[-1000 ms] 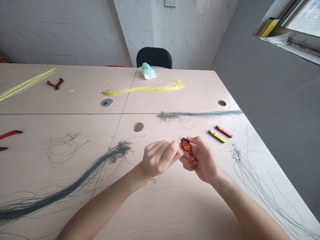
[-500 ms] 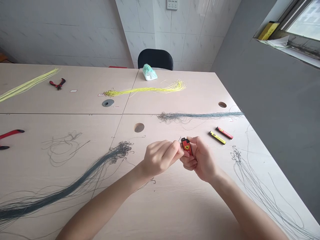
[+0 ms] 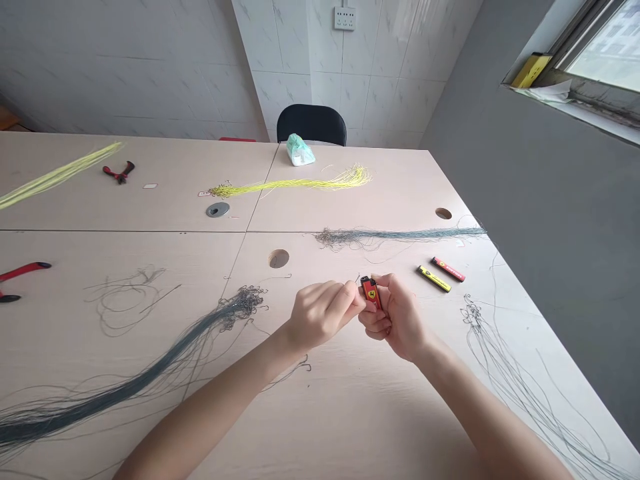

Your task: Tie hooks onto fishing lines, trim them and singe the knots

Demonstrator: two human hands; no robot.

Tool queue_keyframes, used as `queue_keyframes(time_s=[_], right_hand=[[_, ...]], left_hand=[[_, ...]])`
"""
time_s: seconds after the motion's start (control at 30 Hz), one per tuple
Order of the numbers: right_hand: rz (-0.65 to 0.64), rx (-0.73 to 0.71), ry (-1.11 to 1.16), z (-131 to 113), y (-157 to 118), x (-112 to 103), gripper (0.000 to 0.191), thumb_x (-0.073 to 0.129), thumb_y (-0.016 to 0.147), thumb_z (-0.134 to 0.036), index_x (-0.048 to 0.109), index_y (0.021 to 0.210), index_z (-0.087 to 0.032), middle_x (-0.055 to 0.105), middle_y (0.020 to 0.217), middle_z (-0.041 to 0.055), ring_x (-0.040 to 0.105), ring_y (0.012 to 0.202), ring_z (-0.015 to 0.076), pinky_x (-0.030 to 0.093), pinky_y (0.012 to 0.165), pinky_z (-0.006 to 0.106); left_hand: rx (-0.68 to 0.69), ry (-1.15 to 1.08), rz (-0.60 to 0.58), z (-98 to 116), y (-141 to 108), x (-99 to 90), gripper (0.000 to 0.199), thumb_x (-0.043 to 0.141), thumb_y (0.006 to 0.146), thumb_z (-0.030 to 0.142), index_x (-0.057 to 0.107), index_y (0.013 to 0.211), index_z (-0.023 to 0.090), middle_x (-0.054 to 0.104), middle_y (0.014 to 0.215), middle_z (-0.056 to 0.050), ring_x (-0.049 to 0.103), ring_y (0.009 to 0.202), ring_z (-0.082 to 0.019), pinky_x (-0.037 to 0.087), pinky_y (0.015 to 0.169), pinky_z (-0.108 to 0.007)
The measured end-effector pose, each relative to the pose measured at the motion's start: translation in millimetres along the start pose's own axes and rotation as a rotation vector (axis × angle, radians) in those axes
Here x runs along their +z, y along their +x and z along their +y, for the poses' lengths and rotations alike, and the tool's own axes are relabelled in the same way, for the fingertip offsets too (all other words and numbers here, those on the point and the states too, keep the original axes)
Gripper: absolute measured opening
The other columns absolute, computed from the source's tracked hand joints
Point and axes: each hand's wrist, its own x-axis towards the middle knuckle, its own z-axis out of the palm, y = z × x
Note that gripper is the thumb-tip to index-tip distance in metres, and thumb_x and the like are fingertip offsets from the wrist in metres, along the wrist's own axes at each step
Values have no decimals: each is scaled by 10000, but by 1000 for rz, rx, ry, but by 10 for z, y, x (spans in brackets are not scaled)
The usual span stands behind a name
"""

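Pale wood table [image 3: 350, 413] under my hands. R hand [image 3: 397, 319] curls round red lighter [image 3: 371, 293], fingers pressed together on it; L hand [image 3: 323, 315] pinches at lighter's left edge, whatever's pinched too thin to tell. Both forearms [image 3: 215, 393] angle in toward lighter. Yellow lighter [image 3: 434, 279] lies near its right.

red lighter [image 3: 371, 292] partly hidden by the right hand [image 3: 400, 319], thin hook [image 3: 358, 278] beside it too tiny to tell, red-handled pliers [image 3: 23, 268] cut off at left edge
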Motion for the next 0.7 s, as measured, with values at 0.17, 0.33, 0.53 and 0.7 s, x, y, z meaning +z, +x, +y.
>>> queue_keyframes(time_s=[0.17, 0.33, 0.53, 0.7], right_hand=[[7, 6, -4, -4, 2, -8, 375, 418, 792, -496, 326, 568, -209, 178, 509, -91, 61, 460, 57, 66, 437, 221], [17, 11, -4, -6, 8, -4, 377, 410, 794, -490, 323, 558, -209, 174, 504, -91, 64, 455, 57, 65, 432, 220], [19, 10, -11, 1, 23, -13, 382, 415, 793, -491, 315, 554, -211, 178, 498, -91, 61, 454, 56, 60, 431, 222], [37, 32, -21, 2, 21, -16, 381, 411, 782, -499, 312, 552, -211, 175, 493, -91, 64, 458, 56, 61, 434, 222]], left_hand=[[7, 1, -11, -18, 4, 7, 233, 579, 806, -7, 481, 763, 200, 443, 487, 112, 417, 401, -58, 307, 425, -228], [19, 7, -5, -27, -7, 21, 229, 598, 796, -6, 490, 764, 193, 421, 487, 108, 397, 405, -62, 289, 424, -239], [23, 12, 22, -30, -16, 47, 221, 569, 824, 3, 480, 772, 198, 385, 484, 110, 362, 402, -61, 272, 418, -243], [29, 6, 46, -28, -32, 71, 237, 604, 806, -8, 479, 780, 191, 364, 487, 112, 344, 401, -63, 257, 414, -248]])
